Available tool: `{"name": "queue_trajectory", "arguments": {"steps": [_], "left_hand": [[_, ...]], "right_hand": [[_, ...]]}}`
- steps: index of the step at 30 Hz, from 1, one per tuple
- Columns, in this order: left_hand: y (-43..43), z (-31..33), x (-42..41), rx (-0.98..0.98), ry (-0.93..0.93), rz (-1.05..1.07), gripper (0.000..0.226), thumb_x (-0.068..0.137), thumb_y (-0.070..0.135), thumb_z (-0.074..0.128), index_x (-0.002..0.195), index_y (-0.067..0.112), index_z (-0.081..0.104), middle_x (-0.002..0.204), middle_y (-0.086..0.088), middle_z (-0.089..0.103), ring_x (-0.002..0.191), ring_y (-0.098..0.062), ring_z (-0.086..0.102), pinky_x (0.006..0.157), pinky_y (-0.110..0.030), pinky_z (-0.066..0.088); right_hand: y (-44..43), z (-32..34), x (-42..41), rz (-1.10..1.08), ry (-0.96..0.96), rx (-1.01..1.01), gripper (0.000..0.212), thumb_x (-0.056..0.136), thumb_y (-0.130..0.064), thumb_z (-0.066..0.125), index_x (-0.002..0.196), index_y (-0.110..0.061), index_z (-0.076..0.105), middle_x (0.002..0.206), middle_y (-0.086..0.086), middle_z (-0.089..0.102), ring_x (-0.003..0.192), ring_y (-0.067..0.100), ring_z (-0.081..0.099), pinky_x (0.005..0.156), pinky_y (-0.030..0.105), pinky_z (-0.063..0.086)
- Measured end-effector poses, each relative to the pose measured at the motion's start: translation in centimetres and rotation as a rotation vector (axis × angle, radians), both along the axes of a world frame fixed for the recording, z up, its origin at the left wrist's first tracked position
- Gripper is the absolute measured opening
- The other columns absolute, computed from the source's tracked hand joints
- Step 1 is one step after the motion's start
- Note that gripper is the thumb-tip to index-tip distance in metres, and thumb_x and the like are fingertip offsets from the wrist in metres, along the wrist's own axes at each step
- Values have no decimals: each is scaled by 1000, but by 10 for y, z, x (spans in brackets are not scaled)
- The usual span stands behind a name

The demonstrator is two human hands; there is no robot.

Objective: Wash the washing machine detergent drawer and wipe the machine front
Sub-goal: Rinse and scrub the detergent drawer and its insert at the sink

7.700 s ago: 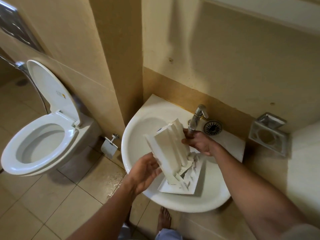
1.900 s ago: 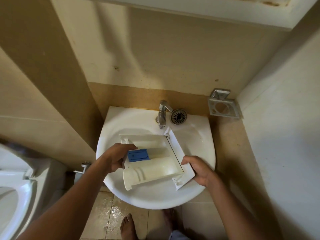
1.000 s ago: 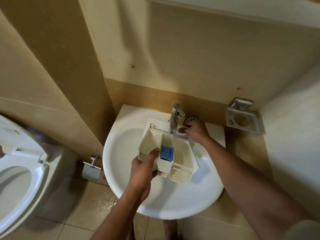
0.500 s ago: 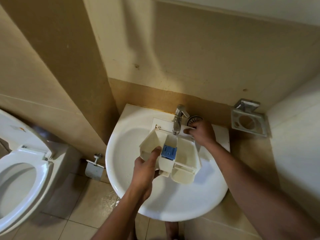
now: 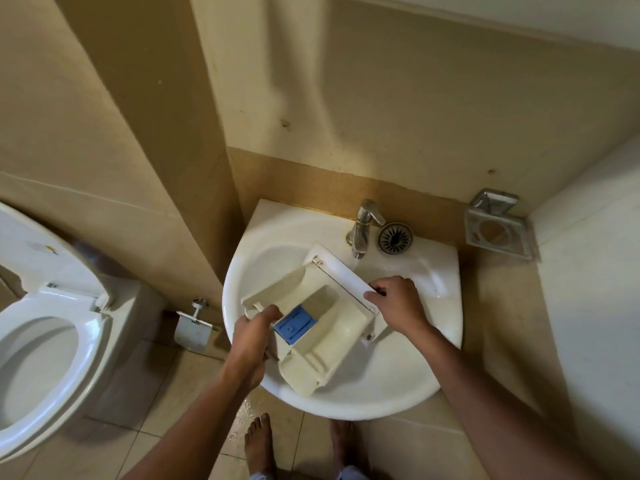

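The cream detergent drawer [image 5: 322,320] with a blue insert [image 5: 294,323] lies open side up over the white sink [image 5: 391,382], its white front panel [image 5: 341,273] toward the tap [image 5: 362,230]. My left hand [image 5: 252,341] grips the drawer's near left edge, thumb over the rim. My right hand [image 5: 396,304] holds the right end of the front panel. No washing machine is in view.
A round metal drain cover [image 5: 394,238] lies on the sink ledge beside the tap. A metal soap holder [image 5: 497,230] hangs on the right wall. A toilet [image 5: 45,327] with raised lid stands left, a paper holder [image 5: 192,327] between. My bare feet [image 5: 258,441] stand on wet floor tiles.
My right hand left the tap area and took hold of the drawer's front panel. The drawer has swung so its panel faces back right. The view shifted slightly.
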State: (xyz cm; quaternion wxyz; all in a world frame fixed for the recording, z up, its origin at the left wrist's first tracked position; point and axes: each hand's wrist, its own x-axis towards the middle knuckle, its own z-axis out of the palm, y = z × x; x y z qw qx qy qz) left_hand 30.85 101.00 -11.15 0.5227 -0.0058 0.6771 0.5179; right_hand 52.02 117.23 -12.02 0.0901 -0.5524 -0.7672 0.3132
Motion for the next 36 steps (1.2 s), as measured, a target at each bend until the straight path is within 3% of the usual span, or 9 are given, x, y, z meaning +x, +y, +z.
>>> {"name": "queue_trajectory", "arguments": {"steps": [4, 6, 12, 19, 24, 28, 31, 34, 36], "left_hand": [[-1, 0, -25, 74, -95, 44, 20, 85, 6, 63, 104, 9, 67, 84, -14, 76, 66, -23, 69, 66, -33, 58], [7, 4, -37, 98, -145, 21, 24, 85, 12, 67, 108, 12, 69, 97, -20, 75, 78, -33, 69, 75, -45, 58], [31, 7, -41, 47, -246, -207, 37, 84, 40, 65, 107, 11, 66, 86, -18, 73, 75, -33, 68, 73, -41, 58], [18, -9, -41, -20, -479, -274, 36, 84, 38, 58, 90, 3, 64, 75, -17, 66, 69, -30, 61, 73, -37, 51], [33, -6, -26, 51, -485, -276, 35, 77, 33, 65, 94, 3, 64, 76, -14, 66, 61, -28, 63, 60, -33, 56], [60, 6, -5, 149, -472, -269, 58, 70, 43, 78, 116, 10, 68, 96, -13, 73, 83, -30, 70, 92, -42, 57], [76, 15, 12, 189, -416, -352, 58, 90, 55, 64, 126, 10, 67, 108, -11, 74, 91, -26, 71, 83, -36, 58], [85, 15, 24, 167, -370, -441, 67, 92, 65, 52, 126, 9, 66, 104, -15, 74, 84, -24, 68, 84, -43, 56], [84, 13, 28, 163, -365, -486, 66, 93, 66, 50, 123, 9, 65, 85, -9, 73, 73, -21, 67, 82, -46, 57]], "right_hand": [[-32, 24, -7, -42, 12, 118, 29, 85, -18, 70, 60, -7, 58, 51, 3, 57, 49, 18, 49, 51, 27, 36], [-49, 41, -9, -71, -12, 181, 22, 85, -18, 70, 65, -9, 66, 56, 1, 64, 55, 20, 60, 54, 29, 46], [-82, 97, -11, -254, -71, 342, 9, 77, -13, 72, 68, -11, 72, 59, 0, 68, 56, 23, 64, 55, 32, 53], [-122, 130, -42, -236, -272, 495, 10, 76, -19, 72, 69, -14, 67, 60, 0, 64, 49, 20, 46, 44, 19, 22], [-130, 153, -37, -234, -149, 654, 11, 69, -13, 79, 72, -8, 70, 65, 5, 68, 55, 27, 60, 52, 25, 45], [-123, 163, -32, -201, -93, 879, 14, 71, -13, 73, 81, -5, 74, 75, 9, 70, 64, 31, 63, 62, 23, 35], [-118, 162, -25, -119, -85, 994, 18, 75, -16, 66, 85, -5, 75, 81, 9, 71, 73, 30, 63, 62, 25, 40], [-120, 155, -17, -39, -82, 1103, 11, 76, -7, 68, 84, -4, 76, 81, 9, 71, 72, 28, 62, 62, 30, 47], [-120, 148, -11, -3, -71, 1143, 13, 78, -7, 64, 82, -3, 76, 80, 9, 71, 71, 27, 62, 64, 29, 47]]}}
